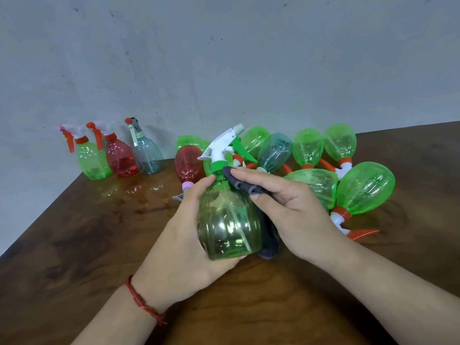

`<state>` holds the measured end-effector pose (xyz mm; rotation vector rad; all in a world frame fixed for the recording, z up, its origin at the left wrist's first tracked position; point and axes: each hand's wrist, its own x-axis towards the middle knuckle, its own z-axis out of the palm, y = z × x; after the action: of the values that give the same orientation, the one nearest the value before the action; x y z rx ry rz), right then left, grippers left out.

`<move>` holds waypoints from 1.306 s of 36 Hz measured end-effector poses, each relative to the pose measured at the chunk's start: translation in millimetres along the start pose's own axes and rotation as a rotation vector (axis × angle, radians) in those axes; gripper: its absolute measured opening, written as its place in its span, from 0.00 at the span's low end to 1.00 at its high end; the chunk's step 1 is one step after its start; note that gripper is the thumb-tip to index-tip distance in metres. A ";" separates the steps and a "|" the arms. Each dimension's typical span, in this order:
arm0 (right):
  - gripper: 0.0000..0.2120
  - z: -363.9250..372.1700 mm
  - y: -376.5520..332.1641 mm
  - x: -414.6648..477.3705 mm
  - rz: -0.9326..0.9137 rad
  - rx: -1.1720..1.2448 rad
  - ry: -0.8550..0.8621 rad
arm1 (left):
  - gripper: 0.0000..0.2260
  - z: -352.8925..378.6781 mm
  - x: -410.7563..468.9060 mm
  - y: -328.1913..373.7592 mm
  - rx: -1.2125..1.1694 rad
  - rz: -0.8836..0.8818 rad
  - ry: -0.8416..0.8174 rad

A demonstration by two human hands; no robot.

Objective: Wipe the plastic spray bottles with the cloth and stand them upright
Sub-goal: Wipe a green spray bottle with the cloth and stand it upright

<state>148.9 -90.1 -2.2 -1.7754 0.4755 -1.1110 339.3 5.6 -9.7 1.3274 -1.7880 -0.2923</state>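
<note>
My left hand (181, 235) grips a green spray bottle (227, 220) with a white trigger head, held nearly upright over the table. My right hand (288, 205) presses a dark grey cloth (239, 181) against the bottle's shoulder; more of the cloth hangs behind the bottle's right side. Three bottles stand upright at the back left: a green bottle (93, 160), a red bottle (120, 158) and a grey bottle (148, 155). Several bottles lie on their sides behind my hands, among them a red one (188, 165), a teal one (275, 151) and a large green one (364, 189).
The brown wooden table (87, 245) ends at a left edge running diagonally from the back wall. A grey wall (224, 58) stands right behind the bottles. A red thread bracelet is on my left wrist.
</note>
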 end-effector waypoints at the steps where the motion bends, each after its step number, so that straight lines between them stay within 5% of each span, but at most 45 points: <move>1: 0.24 -0.5 0.3 0.1 -0.027 -0.048 -0.007 | 0.51 0.6 -0.1 -0.8 0.033 0.012 0.008; 13: 0.26 8.6 -0.6 -11.2 -0.358 -0.516 -0.128 | 0.49 -7.3 4.7 -8.4 -0.051 -0.228 0.363; 23: 0.25 2.6 -1.8 -3.1 -0.229 -0.389 0.012 | 0.51 -0.5 0.1 4.5 -0.055 -0.090 0.154; 30: 0.21 -6.7 -16.9 2.3 0.052 0.048 0.023 | 0.52 3.7 -4.1 4.2 -0.186 -0.009 0.068; 37: 0.22 -5.0 -6.7 0.6 -0.059 -0.128 0.053 | 0.54 4.2 0.6 4.0 -0.030 -0.011 0.022; 47: 0.25 -1.8 0.3 -6.8 -0.359 -0.493 -0.054 | 0.53 3.5 1.3 -5.4 0.005 -0.059 0.185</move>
<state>143.9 -86.3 -5.5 -2.3858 0.4322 -1.2599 340.2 1.2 -14.5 1.3670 -1.5991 -0.1904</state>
